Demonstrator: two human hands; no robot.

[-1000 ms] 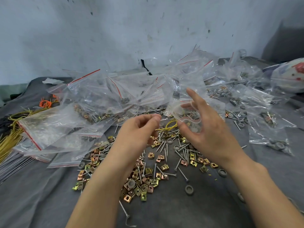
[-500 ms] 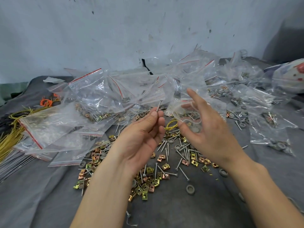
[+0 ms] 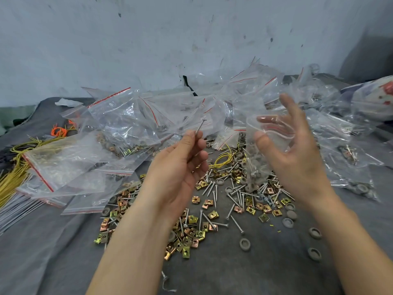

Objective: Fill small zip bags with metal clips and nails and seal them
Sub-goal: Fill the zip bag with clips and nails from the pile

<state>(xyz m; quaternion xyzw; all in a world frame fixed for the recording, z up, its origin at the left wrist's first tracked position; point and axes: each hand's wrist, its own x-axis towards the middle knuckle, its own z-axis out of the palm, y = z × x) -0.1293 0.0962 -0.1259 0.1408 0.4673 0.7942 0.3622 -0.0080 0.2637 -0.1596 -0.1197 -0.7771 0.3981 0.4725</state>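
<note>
Left hand [image 3: 180,165]: we pinch one nail [image 3: 200,127] upright between thumb and fingers, head up, just left of the bag.
Right hand [image 3: 295,154]: we hold a small zip bag [image 3: 260,150] with its mouth spread, grey washers and nails inside.
Table [image 3: 42,252]: below, loose metal clips [image 3: 191,237], nails and washers lie scattered.
Far side: filled bags [image 3: 131,120] piled against the wall [image 3: 148,39].
Left edge: yellow wires [image 3: 12,177].

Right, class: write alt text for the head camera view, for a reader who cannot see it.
A person's left hand pinches a single nail upright beside a small clear zip bag, held open in the right hand. Below them, gold metal clips, loose nails and grey washers scatter a dark cloth, with filled bags piled behind.
</note>
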